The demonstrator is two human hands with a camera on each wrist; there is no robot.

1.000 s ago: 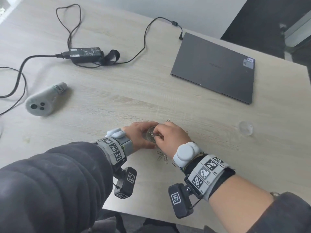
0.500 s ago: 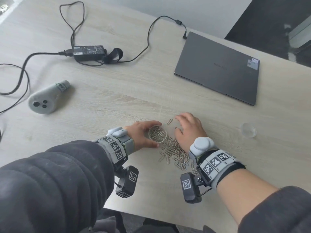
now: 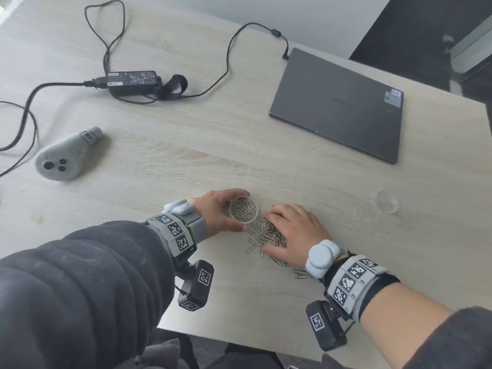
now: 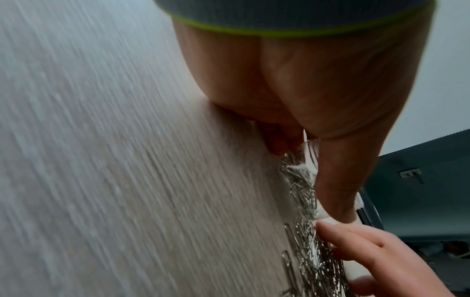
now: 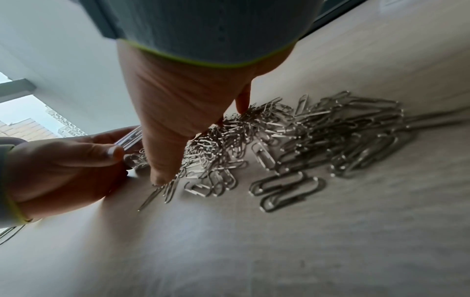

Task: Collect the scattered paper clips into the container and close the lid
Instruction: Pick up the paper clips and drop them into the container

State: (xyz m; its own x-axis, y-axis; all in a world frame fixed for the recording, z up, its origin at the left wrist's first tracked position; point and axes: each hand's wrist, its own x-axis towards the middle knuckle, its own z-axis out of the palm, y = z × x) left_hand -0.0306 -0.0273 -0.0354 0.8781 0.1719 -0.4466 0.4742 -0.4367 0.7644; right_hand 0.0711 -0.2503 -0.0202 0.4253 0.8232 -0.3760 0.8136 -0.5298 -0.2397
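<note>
Two hands at work on desk (image 3: 186,161). Left hand (image 3: 213,213) curled round clear round container (image 3: 243,209), thumb and fingers (image 3: 241,193) against its wall; container upright on desk, mouth facing up, partly filled with paper clips. Right hand (image 3: 294,231) laid palm-down over loose paper clips (image 3: 262,237), fingers (image 3: 274,212) fairly straight and close together, tips just beside container. Clip pile directly right of container, touching or nearly touching its base, long axis running from container rim back toward right wrist. Single clips at pile edge lying flat, pointing in mixed directions; several strays (image 3: 299,274) near right wrist band. In right wrist view, thumb tip pressed down at pile edge, clips (image 5: 318,130) spread flat across desk beyond it. In left wrist view, thumb (image 4: 338,186) down along container wall, clips visible through it. Clear lid (image 3: 386,201) flat on desk, well apart to the right. Closed laptop (image 3: 338,105) at far right, power adapter (image 3: 133,81) with cables at far left, grey controller (image 3: 65,157) at left.
</note>
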